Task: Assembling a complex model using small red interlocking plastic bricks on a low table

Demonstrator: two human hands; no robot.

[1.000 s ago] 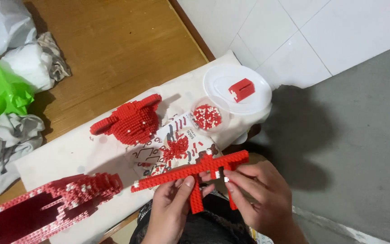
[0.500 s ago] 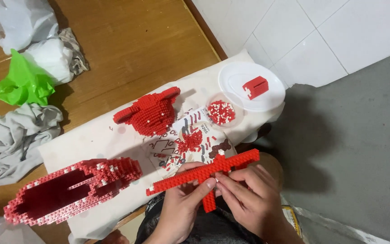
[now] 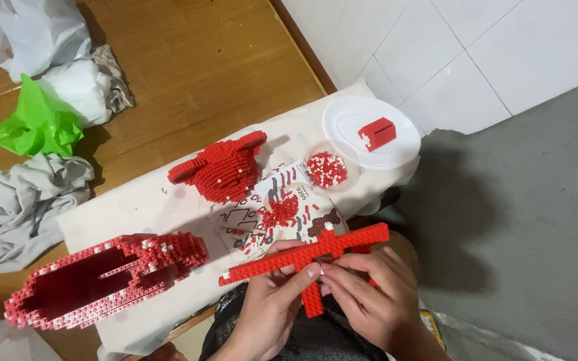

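My left hand [image 3: 272,311] and my right hand [image 3: 369,301] together hold a flat cross-shaped piece of small red bricks [image 3: 306,257] over my lap, fingertips meeting at its middle. Beyond it a printed instruction sheet [image 3: 275,200] lies on the white cloth [image 3: 135,200] with a heap of loose red bricks [image 3: 281,212] on it. A rounded red brick build with two ears [image 3: 221,170] stands behind the sheet. A long hollow red brick shell [image 3: 102,277] lies at the lower left.
A small clear cup of red and white bricks [image 3: 327,168] sits beside a white lid [image 3: 369,144] carrying a small red block [image 3: 377,133]. Grey cloth [image 3: 25,207], a green bag [image 3: 35,124] and white bags [image 3: 41,40] lie on the wooden floor [image 3: 202,67]. White tiles lie to the right.
The view has shifted, so everything sits further right and higher in frame. My hands stay on the cross-shaped piece, fingers still working at its middle.
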